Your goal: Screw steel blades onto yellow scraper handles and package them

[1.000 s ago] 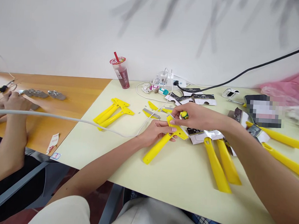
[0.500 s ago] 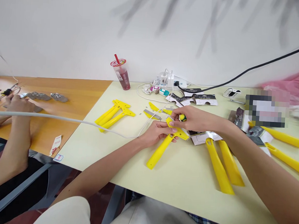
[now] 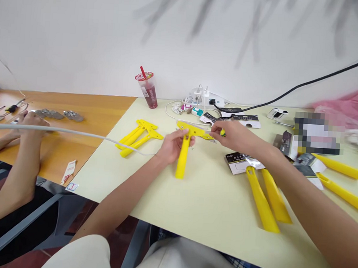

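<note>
My left hand (image 3: 175,146) is shut on the stem of a yellow plastic T-shaped piece (image 3: 184,150), whose crossbar lies to the right of my fingers and whose stem points toward me. My right hand (image 3: 230,136) grips a small screwdriver with a yellow and black handle (image 3: 222,132). Its thin metal shaft reaches left to the end of the crossbar. Several similar yellow T-shaped pieces (image 3: 138,137) lie stacked left of my left hand. Long yellow strips (image 3: 261,199) lie to the lower right of my right hand.
A co-worker's hands (image 3: 31,121) work at the adjoining wooden table, near grey metal parts (image 3: 59,114). A white cable (image 3: 76,132) crosses in front. Printed cards (image 3: 244,163), a power strip (image 3: 208,99), a drink cup (image 3: 147,91) and a pink bag (image 3: 347,104) stand further off.
My left hand has moved left and turned the yellow piece, so its stem now points straight toward me. My right hand stays near the crossbar with the screwdriver.
</note>
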